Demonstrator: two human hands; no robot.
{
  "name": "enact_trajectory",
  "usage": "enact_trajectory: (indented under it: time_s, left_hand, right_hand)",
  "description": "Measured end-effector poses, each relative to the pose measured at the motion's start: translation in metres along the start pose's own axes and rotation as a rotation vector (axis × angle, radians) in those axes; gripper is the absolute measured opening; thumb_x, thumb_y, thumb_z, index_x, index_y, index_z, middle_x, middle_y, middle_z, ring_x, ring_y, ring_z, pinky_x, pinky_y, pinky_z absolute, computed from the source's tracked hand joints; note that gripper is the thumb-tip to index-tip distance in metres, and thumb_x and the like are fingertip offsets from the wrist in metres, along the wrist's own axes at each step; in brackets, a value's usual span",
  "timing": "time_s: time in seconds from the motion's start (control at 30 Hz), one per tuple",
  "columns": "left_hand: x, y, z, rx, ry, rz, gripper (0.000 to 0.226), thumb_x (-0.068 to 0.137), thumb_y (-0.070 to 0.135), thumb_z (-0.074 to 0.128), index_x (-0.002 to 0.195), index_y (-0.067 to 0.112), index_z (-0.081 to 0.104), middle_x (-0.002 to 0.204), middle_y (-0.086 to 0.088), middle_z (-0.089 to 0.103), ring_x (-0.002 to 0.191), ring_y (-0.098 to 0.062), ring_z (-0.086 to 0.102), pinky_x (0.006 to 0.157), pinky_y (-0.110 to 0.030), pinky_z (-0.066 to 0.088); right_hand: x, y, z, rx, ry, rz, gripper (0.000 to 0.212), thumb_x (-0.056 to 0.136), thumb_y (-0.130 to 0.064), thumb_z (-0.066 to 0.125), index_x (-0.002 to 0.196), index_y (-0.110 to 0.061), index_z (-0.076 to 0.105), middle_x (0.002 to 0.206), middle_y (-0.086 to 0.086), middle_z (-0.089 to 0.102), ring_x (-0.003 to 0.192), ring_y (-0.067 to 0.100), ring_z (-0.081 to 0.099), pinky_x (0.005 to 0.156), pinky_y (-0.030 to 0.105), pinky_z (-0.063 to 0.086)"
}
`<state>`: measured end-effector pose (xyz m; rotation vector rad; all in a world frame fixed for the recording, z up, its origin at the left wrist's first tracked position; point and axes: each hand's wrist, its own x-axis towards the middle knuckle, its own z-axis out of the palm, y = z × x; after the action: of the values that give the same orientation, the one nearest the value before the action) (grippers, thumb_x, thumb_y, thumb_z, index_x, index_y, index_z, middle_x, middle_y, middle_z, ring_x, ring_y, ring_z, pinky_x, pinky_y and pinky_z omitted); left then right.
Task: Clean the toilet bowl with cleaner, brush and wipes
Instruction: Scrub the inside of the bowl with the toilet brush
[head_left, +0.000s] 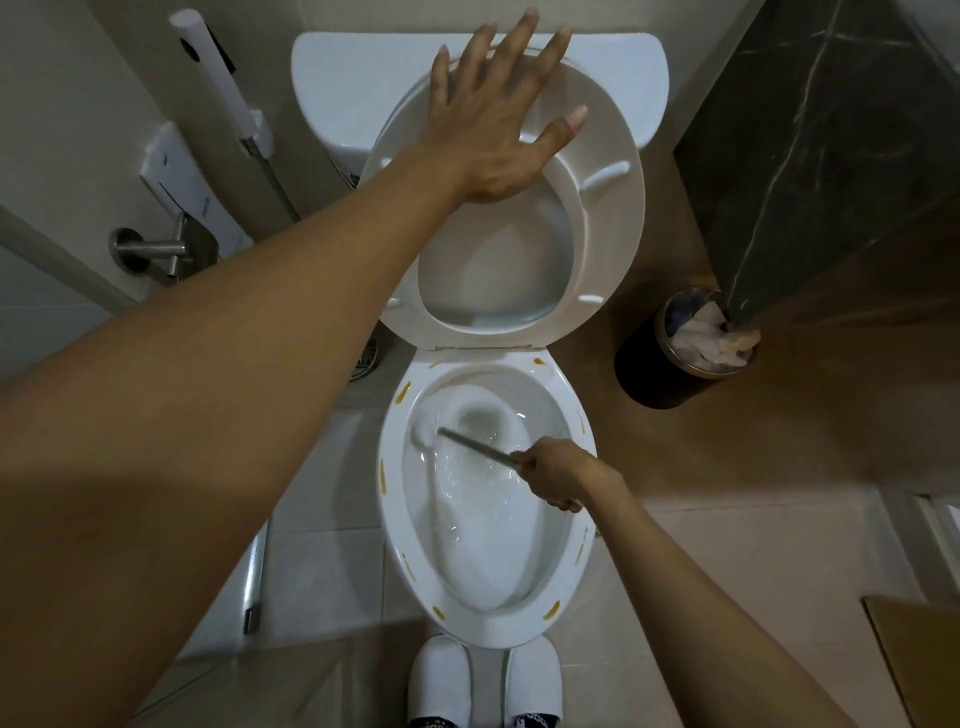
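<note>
The white toilet bowl (563, 421) stands open below me, its rim dotted with yellow-brown streaks. Foamy water swirls inside. My right hand (558, 478) grips the metal handle of the toilet brush (475, 448), whose white head (427, 432) presses against the bowl's upper left inner wall. My left hand (498, 119) lies flat with fingers spread on the raised seat and lid (608, 208), which lean back against the cistern (343, 88).
A dark round bin (654, 374) filled with crumpled paper stands right of the toilet, beside a dark marble wall (810, 156). A bidet sprayer (218, 78), a white panel and a steel holder (150, 249) are on the left wall. My white slippers (441, 680) touch the bowl's front.
</note>
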<state>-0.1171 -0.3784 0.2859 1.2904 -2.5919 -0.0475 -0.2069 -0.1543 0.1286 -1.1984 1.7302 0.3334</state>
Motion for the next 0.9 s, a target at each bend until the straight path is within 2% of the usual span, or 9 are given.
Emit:
enact_trajectory:
  time_s: [0.1, 0.27, 0.47, 0.57, 0.7, 0.9]
  left_hand:
    - [0.001, 0.0, 0.002, 0.007, -0.004, 0.004, 0.07, 0.093, 0.063, 0.018, 0.152, 0.03, 0.0, 0.16, -0.003, -0.005, 0.146, -0.029, -0.005, 0.113, -0.055, -0.005]
    - [0.001, 0.001, 0.0, 0.009, -0.014, -0.005, 0.07, 0.093, 0.064, 0.018, 0.152, 0.031, -0.002, 0.16, -0.002, -0.007, 0.146, -0.029, -0.007, 0.113, -0.055, -0.006]
    - [0.002, 0.005, -0.004, -0.003, -0.054, -0.029, 0.071, 0.093, 0.066, 0.02, 0.15, 0.034, -0.007, 0.159, 0.0, -0.013, 0.145, -0.028, -0.013, 0.114, -0.055, -0.007]
    - [0.002, 0.005, -0.006, -0.003, -0.076, -0.044, 0.072, 0.092, 0.066, 0.021, 0.149, 0.035, -0.01, 0.159, 0.001, -0.015, 0.145, -0.027, -0.014, 0.114, -0.055, -0.008]
    - [0.002, 0.007, -0.009, -0.006, -0.112, -0.06, 0.073, 0.091, 0.067, 0.021, 0.149, 0.036, -0.012, 0.158, 0.002, -0.017, 0.145, -0.027, -0.015, 0.114, -0.055, -0.007]
    - [-0.001, 0.008, -0.011, -0.002, -0.129, -0.071, 0.074, 0.091, 0.068, 0.021, 0.149, 0.036, -0.012, 0.158, 0.003, -0.018, 0.145, -0.026, -0.015, 0.114, -0.054, -0.007]
  right_hand:
    - [0.005, 0.007, 0.009, 0.128, 0.077, 0.023, 0.035, 0.099, -0.021, 0.037, 0.129, -0.018, 0.055, 0.07, 0.002, 0.048, 0.046, 0.016, 0.045, 0.04, 0.024, 0.039]
    - [-0.001, 0.028, 0.032, 0.247, 0.082, 0.048, 0.037, 0.1, -0.029, 0.036, 0.133, -0.021, 0.051, 0.076, 0.003, 0.053, 0.049, 0.015, 0.046, 0.041, 0.024, 0.038]
    - [-0.012, 0.027, 0.034, 0.31, 0.106, 0.021, 0.035, 0.101, -0.031, 0.037, 0.132, -0.022, 0.051, 0.083, 0.006, 0.055, 0.051, 0.015, 0.047, 0.039, 0.021, 0.038]
    - [-0.017, 0.022, 0.029, 0.315, 0.09, 0.022, 0.035, 0.102, -0.032, 0.037, 0.13, -0.016, 0.05, 0.086, 0.008, 0.055, 0.052, 0.014, 0.048, 0.04, 0.022, 0.038]
    - [-0.026, 0.02, 0.019, 0.302, 0.053, 0.02, 0.03, 0.101, -0.03, 0.04, 0.12, -0.01, 0.053, 0.089, 0.01, 0.056, 0.053, 0.015, 0.05, 0.043, 0.023, 0.042]
    - [-0.035, 0.021, 0.014, 0.255, 0.023, 0.019, 0.02, 0.1, -0.027, 0.039, 0.103, -0.011, 0.051, 0.081, 0.007, 0.052, 0.048, 0.015, 0.05, 0.038, 0.022, 0.039]
